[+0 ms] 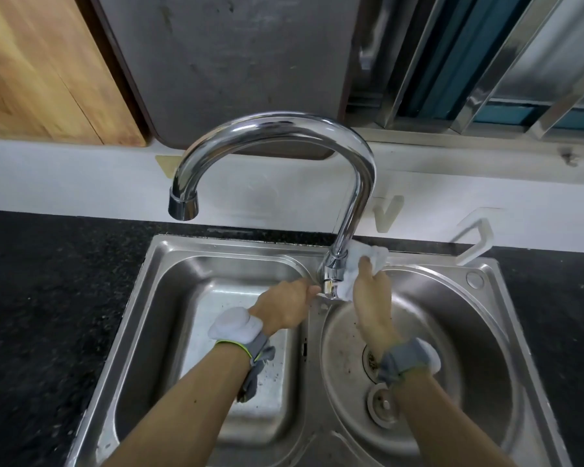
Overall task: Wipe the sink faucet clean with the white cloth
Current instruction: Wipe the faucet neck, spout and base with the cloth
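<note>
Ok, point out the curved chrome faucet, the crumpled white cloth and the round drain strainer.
curved chrome faucet (284,124), head view, top of arch.
crumpled white cloth (373,254), head view, bunched upper part above the fingers.
round drain strainer (381,404), head view, metal centre.

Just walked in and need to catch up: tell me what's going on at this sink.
A person is wiping the chrome faucet over a stainless double sink. The right hand grips a bunched white cloth and presses it against the right side of the faucet's base. The left hand holds the base from the other side, at the lever. The cloth is down at the base; the arched spout above is untouched by it now. No water is running from the spout.
</note>
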Demonstrator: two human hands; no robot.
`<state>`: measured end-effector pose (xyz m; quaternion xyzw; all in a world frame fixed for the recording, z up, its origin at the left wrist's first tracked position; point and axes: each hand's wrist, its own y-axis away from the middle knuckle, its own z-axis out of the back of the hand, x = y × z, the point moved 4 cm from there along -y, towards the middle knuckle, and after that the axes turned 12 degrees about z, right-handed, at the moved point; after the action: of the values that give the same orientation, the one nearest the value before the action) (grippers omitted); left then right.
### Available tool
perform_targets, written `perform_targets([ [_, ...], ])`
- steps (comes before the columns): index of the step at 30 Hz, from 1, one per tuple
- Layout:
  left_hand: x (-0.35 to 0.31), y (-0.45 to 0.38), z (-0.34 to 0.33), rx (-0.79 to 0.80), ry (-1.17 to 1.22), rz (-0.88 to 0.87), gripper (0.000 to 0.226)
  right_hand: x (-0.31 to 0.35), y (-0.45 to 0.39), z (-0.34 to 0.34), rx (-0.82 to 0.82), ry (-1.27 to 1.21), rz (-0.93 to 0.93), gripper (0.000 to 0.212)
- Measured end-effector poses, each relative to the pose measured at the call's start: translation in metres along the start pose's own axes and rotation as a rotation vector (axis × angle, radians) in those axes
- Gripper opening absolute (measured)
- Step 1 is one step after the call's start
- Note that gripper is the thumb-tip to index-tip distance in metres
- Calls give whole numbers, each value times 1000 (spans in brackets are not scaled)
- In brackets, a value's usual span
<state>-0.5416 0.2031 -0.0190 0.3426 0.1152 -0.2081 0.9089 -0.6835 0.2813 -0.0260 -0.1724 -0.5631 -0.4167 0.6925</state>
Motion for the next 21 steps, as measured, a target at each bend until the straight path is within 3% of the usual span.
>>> perform_targets([
  [5,-7,1,0,4,-18,-20,42,-14,29,-28,143,376,122,54],
  [8,-11,4,3,2,-40,-68,37,-7,26,-37,105,352,114,56],
  [15,-14,6,6,23,-48,-28,40,-12,3,-25,59,208,-145,57],
  [21,-13,2,6,56,-27,3,44,-4,12,-28,141,323,-50,49],
])
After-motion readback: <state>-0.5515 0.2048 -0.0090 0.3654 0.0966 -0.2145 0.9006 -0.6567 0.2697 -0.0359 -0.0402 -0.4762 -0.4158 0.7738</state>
